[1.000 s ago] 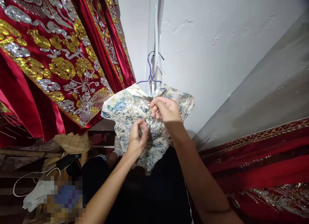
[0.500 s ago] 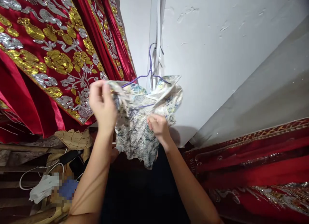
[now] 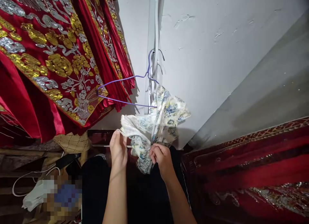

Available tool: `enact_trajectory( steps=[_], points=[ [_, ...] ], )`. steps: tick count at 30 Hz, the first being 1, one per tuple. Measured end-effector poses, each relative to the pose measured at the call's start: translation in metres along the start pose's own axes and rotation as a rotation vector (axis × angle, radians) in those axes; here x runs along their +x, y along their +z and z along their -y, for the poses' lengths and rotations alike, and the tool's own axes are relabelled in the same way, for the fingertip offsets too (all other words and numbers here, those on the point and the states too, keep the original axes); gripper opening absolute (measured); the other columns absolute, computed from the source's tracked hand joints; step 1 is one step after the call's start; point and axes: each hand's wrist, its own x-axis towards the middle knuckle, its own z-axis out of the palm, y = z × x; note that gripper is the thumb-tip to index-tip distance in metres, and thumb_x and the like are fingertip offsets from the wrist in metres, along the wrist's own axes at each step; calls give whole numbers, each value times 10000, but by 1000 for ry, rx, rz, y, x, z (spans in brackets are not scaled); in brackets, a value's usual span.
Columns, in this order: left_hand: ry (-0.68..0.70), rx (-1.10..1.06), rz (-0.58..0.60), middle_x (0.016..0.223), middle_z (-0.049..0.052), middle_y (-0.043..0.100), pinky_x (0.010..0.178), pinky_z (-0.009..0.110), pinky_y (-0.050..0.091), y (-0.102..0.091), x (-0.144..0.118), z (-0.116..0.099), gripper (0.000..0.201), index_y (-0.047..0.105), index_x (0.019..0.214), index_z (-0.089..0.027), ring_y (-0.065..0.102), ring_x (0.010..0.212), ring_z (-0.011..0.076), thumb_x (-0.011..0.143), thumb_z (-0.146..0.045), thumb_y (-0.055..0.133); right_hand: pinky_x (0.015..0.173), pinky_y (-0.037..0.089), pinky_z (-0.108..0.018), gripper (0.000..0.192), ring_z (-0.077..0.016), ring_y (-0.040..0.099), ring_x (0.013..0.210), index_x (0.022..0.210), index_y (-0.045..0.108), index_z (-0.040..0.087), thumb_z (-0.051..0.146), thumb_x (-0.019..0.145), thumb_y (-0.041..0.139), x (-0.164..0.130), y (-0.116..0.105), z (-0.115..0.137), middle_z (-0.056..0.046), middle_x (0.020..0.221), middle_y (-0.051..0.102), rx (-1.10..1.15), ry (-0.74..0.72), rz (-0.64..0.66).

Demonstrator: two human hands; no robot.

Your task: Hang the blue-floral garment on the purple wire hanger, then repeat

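Purple hanger [image 3: 135, 76] | end hidden, apparently inside floral garment [image 3: 169, 108] | hands [image 3: 118, 150] [image 3: 162, 154] gripping

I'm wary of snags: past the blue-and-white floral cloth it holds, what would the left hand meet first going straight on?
Past that cloth, the left hand would probably meet the thin purple hanger's lower bar; depth is unclear.

This looks like a costume room: sequined red cloth [image 3: 60, 64] hangs by a wall [image 3: 200, 66], near a purple hanger [image 3: 147, 72].
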Motion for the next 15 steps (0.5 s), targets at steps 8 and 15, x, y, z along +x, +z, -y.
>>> enact_trajectory(
  steps=[8,15],
  points=[
    [90,316,525,1035,51,677,868,268,524,44,-60,-40,134,665,953,-217,657,964,174,964,-340,613,815,468,-331,524,-234,607,909,876,702,224,684,918,453,16,-19,8,-60,910,685,8,-139,-109],
    [375,770,910,1480,73,498,1195,453,304,62,-50,-66,340,603,1330,-346,379,1447,282,1003,-361,512,754,514,-336,430,-236,648,878,1035,707,276,655,898,556,23,-16,51,-55,911,699,128,-37,599]
  ],
)
